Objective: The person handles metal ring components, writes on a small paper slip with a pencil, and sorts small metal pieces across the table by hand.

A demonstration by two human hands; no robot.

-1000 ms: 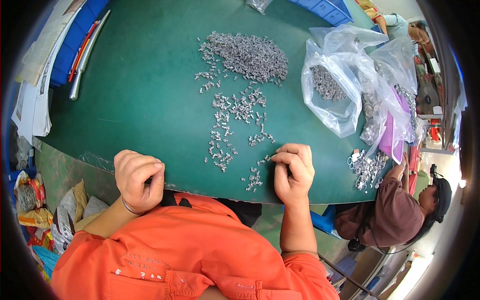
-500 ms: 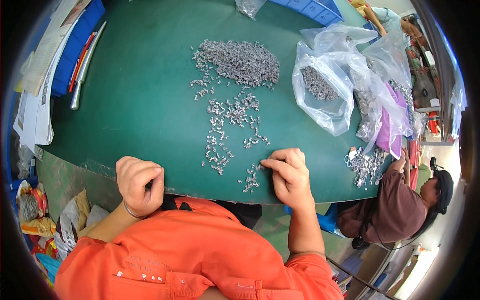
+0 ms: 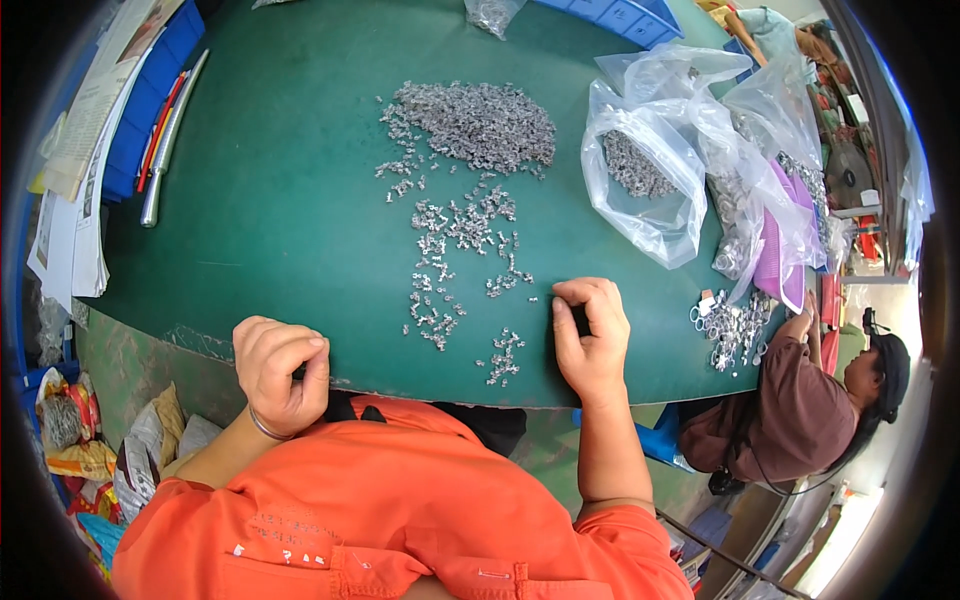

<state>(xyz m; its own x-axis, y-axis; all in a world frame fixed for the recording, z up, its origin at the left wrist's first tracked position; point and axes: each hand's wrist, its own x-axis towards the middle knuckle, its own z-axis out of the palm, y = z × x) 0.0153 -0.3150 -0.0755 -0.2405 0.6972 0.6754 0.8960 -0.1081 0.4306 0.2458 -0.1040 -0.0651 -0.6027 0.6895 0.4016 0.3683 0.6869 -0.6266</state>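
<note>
On the green table [image 3: 300,200] lies a dense heap of small grey metal pieces [image 3: 475,125], too small to name more closely. Looser scatters of the same pieces [image 3: 432,270] trail down toward me. My right hand [image 3: 597,340] rests near the front edge, fingers curled, with a gap between thumb and forefinger and nothing visible between them. A single metal piece [image 3: 533,299] lies just left of its fingertips. Below that is a small cluster of pieces [image 3: 503,357]. My left hand [image 3: 280,368] is closed at the table edge, thumb against its fingers; anything inside is hidden.
Clear plastic bags [image 3: 650,215] with grey pieces stand at right, beside a purple basket [image 3: 770,255]. Mixed metal parts [image 3: 735,325] lie nearer. A co-worker [image 3: 800,410] sits at the right. Blue bins [image 3: 150,100], papers and a silvery tapered rod [image 3: 170,150] are at left.
My right hand has moved up and to the right, its thumb and forefinger parting from a pinch. One piece now shows alone left of it. My left hand stays put.
</note>
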